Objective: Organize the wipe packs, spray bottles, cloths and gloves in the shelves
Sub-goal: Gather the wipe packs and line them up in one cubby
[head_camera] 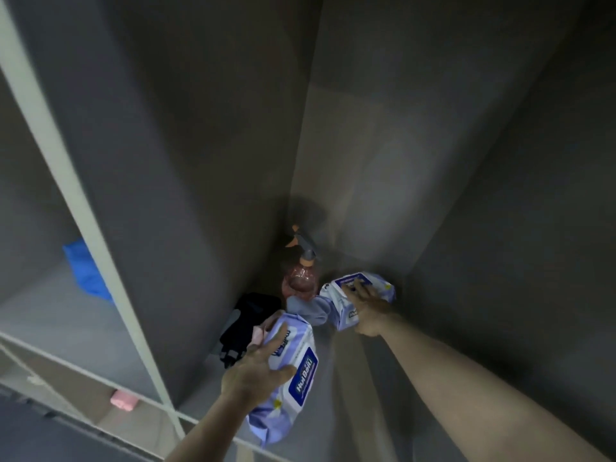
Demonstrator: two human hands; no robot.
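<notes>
Inside a grey shelf compartment, my left hand (258, 370) grips a lilac wipe pack (293, 378) with a dark blue label, near the front. My right hand (368, 308) holds a second lilac wipe pack (373, 285) further back, with fingers across its top. A pink spray bottle (300, 278) with a grey and orange trigger stands upright in the back corner. A grey cloth (306, 310) lies between the two packs. Dark gloves (245, 328) lie against the left wall, with a small pink cloth (258, 335) beside them.
A white frame post (100, 235) divides this compartment from the one on the left, where a blue cloth (85, 271) lies. A pink item (123, 401) sits on the lower left shelf. Grey walls close in at the left, back and right.
</notes>
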